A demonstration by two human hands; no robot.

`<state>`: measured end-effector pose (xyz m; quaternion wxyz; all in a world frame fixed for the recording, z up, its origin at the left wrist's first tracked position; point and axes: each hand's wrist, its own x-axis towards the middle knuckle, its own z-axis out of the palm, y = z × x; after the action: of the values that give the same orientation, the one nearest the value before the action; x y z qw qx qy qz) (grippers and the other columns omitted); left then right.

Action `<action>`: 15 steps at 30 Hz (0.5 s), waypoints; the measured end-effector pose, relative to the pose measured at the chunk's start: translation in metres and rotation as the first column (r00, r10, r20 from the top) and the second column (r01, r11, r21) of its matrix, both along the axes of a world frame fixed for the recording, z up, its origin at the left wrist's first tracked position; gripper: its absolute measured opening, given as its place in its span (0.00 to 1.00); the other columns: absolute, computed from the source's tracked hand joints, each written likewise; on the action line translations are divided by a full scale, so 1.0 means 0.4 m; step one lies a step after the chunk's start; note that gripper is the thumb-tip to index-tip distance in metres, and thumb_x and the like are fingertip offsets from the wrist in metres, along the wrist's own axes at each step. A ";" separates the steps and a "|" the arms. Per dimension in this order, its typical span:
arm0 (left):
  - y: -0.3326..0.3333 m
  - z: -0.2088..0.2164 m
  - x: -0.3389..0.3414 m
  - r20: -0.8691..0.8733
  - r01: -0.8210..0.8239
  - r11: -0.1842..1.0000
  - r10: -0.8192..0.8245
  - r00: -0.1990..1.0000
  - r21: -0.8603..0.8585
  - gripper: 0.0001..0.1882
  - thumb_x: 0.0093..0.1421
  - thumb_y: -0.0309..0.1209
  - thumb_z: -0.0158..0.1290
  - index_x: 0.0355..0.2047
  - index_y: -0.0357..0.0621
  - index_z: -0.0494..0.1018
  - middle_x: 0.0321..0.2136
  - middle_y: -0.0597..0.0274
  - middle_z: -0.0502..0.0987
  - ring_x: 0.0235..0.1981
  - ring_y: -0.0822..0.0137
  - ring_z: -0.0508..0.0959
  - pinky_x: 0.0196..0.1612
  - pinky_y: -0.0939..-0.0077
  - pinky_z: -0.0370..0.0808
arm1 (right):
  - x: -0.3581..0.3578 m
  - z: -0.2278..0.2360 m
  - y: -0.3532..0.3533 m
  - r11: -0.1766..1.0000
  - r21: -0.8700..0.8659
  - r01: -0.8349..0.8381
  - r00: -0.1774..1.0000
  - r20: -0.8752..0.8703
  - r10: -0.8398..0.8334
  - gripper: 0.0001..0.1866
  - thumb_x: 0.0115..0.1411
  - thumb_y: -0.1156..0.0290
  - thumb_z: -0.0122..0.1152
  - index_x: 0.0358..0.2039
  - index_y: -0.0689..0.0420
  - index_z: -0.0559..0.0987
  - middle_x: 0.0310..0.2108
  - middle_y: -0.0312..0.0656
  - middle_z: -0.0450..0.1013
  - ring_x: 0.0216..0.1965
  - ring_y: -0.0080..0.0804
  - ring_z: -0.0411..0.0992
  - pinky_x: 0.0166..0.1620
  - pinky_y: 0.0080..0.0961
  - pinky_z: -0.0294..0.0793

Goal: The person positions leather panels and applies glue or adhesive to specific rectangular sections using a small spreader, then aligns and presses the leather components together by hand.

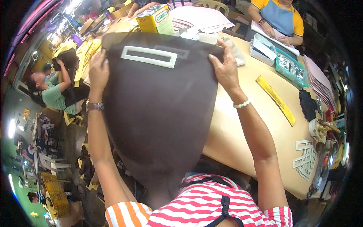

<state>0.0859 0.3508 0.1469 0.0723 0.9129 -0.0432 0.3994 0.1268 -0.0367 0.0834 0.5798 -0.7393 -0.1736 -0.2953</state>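
A large dark brown sheet (159, 109), leather-like, spreads in front of me from the table down toward my lap. My left hand (99, 72) is closed on its left edge, with the fingers partly hidden. At the upper right corner, my right hand (227, 70) grips the sheet between thumb and fingers. A white rectangular frame (170, 62) with a long slot lies on the sheet's upper part, between my hands and touched by neither. Beside it, a fainter rectangular outline shows on the brown surface.
A tan-topped table (242, 125) carries a yellow strip (276, 100), several white slotted frames (305, 160), a teal basket (291, 68) and a clear bin (262, 49). A yellow can (155, 20) stands beyond the sheet. Co-workers are at the far right and left.
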 end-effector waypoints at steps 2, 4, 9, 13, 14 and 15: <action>0.032 -0.064 0.088 -0.023 -0.059 0.992 0.062 0.998 0.112 0.21 0.60 0.33 0.48 0.53 0.38 0.68 0.52 0.47 0.70 0.56 0.50 0.65 0.60 0.62 0.59 | 0.021 -0.024 0.022 1.000 -0.018 0.016 0.997 -0.072 -0.017 0.25 0.54 0.74 0.59 0.53 0.62 0.66 0.48 0.56 0.69 0.49 0.47 0.69 0.53 0.32 0.65; 0.016 -0.113 0.167 -0.052 -0.043 0.992 0.049 0.997 0.115 0.22 0.60 0.37 0.48 0.52 0.39 0.69 0.53 0.49 0.69 0.57 0.50 0.63 0.60 0.62 0.59 | 0.048 -0.042 0.022 0.995 -0.066 0.071 0.986 -0.146 -0.080 0.26 0.54 0.74 0.58 0.53 0.62 0.65 0.50 0.57 0.68 0.51 0.49 0.69 0.54 0.33 0.65; -0.018 -0.191 0.308 -0.112 -0.063 0.988 0.079 0.991 0.141 0.23 0.61 0.41 0.46 0.52 0.41 0.69 0.55 0.55 0.68 0.57 0.50 0.63 0.59 0.60 0.61 | 0.142 -0.104 0.012 0.962 -0.180 0.205 0.966 -0.121 -0.228 0.27 0.53 0.73 0.58 0.54 0.60 0.64 0.48 0.58 0.69 0.50 0.53 0.68 0.52 0.37 0.66; -0.033 -0.215 0.366 -0.231 -0.100 0.982 0.136 0.963 0.162 0.24 0.61 0.43 0.45 0.52 0.43 0.69 0.58 0.57 0.64 0.60 0.50 0.58 0.58 0.48 0.58 | 0.187 -0.105 -0.004 0.955 -0.220 0.201 0.941 -0.226 -0.251 0.29 0.52 0.72 0.59 0.55 0.59 0.63 0.46 0.61 0.70 0.47 0.55 0.69 0.50 0.39 0.67; -0.058 -0.216 0.368 -0.274 -0.127 0.975 0.174 0.946 0.182 0.24 0.60 0.44 0.45 0.52 0.43 0.69 0.59 0.58 0.63 0.61 0.50 0.57 0.58 0.45 0.57 | 0.192 -0.106 -0.009 0.954 -0.227 0.193 0.929 -0.270 -0.253 0.29 0.52 0.72 0.59 0.55 0.59 0.62 0.45 0.62 0.70 0.47 0.56 0.69 0.49 0.40 0.67; -0.082 -0.211 0.372 -0.317 -0.203 0.951 0.272 0.909 0.235 0.27 0.61 0.47 0.43 0.55 0.44 0.66 0.61 0.54 0.58 0.63 0.48 0.53 0.59 0.38 0.52 | 0.201 -0.107 -0.011 0.950 -0.235 0.204 0.927 -0.266 -0.264 0.30 0.52 0.71 0.59 0.55 0.59 0.62 0.44 0.62 0.70 0.46 0.56 0.70 0.49 0.40 0.68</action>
<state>0.2348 0.3182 0.0624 -0.0611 0.9697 0.0426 0.2325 0.2072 -0.0411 0.0405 0.4808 -0.8458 -0.0249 -0.2301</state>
